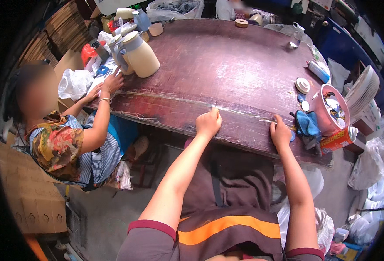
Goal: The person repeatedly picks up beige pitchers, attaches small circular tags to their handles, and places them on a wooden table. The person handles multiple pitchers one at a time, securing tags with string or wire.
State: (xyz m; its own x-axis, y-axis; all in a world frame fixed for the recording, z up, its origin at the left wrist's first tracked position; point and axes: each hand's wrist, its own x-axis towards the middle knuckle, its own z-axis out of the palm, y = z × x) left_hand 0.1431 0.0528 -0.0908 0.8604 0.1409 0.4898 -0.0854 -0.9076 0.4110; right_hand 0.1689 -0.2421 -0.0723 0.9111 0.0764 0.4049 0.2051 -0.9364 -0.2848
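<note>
My left hand (208, 123) is closed in a fist with the thumb on top, over the near edge of the dark red table (209, 52). What it grips, if anything, is hidden. My right hand (280, 134) is also closed, farther right along the same edge, at a thin pale thing (267, 120) too small to name. A faint light line runs across the tabletop between both hands; I cannot tell whether it is a strand or a mark on the wood. Next to my right hand lies a blue cloth (307, 123).
At left a person (76, 143) reaches to two beige jugs (140, 56). On the right are a pink bucket (330, 111) of small round parts, an orange spray can (339, 139), a blue can (318, 71) and a white fan (362, 90). A tape roll (241, 23) lies far back.
</note>
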